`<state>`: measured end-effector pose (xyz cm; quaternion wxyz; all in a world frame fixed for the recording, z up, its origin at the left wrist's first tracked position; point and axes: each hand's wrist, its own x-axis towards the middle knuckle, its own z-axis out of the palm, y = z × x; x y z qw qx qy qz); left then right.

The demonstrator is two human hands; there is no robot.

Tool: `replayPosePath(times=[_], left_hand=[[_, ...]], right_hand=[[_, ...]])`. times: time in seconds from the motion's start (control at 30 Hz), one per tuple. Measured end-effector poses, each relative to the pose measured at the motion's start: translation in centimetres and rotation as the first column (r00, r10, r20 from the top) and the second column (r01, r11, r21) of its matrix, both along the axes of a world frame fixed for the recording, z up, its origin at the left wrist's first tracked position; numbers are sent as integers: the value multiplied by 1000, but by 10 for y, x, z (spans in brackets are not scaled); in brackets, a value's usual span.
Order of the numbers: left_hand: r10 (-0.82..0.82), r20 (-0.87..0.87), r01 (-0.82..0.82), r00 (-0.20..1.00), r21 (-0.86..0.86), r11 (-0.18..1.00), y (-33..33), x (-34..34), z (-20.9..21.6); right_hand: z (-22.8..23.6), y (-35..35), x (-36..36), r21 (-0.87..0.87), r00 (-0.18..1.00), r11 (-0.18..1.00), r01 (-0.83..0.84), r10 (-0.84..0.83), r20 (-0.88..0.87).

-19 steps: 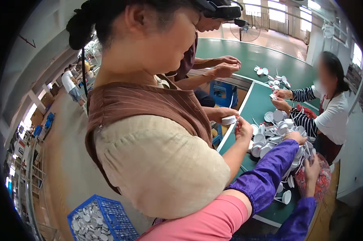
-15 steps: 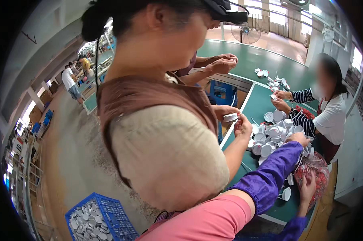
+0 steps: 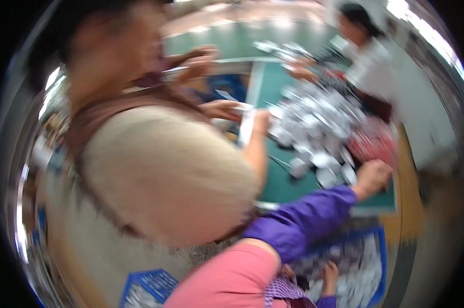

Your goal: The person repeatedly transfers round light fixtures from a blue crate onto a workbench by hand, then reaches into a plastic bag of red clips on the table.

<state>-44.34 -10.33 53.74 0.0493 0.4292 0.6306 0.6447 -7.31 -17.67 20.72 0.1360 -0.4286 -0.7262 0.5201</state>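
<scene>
My left hand [image 3: 374, 178], in a purple oversleeve over a pink sleeve, is at the near right of the green table, close against a clear plastic bag of red parts [image 3: 373, 141]. Its fingers are curled; what they hold, if anything, is hidden. Lower down, my right hand [image 3: 330, 274] is over a blue crate [image 3: 381, 267] with many white and grey pieces in it. Blur smears its fingers. A heap of round white parts [image 3: 319, 115], some with leads, lies on the table beyond my left hand.
Close on my left, a co-worker [image 3: 170, 174] in a brown vest handles a white part. Across the table another person [image 3: 368, 66] works at the heap. A second blue crate [image 3: 152, 282] of white parts is on the floor at lower left.
My view has swung right and down, blurring the scene. My left hand has gone from the bag's top to its near side. My right hand has left the bag and dropped to the crate.
</scene>
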Motion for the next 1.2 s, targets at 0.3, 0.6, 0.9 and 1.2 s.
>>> replayPosePath(times=[0.3, 0.6, 0.9, 1.2], left_hand=[[-147, 629, 528, 764, -477, 703, -110, 85, -217], [-348, 649, 702, 676, -711, 38, -221, 163, -393], [-651, 492, 573, 578, -813, -105, -250, 233, -469], [-281, 525, 579, 803, -800, 160, -108, 288, -524]], right_hand=[[3, -172, 115, -459, 580, 370, 808, -637, 508], [-61, -300, 159, -454, 313, -12, 891, -708, 633], [-105, -226, 107, -141, 419, 435, 889, -654, 630], [-165, -109, 225, -4, 178, 187, 982, -926, 334]])
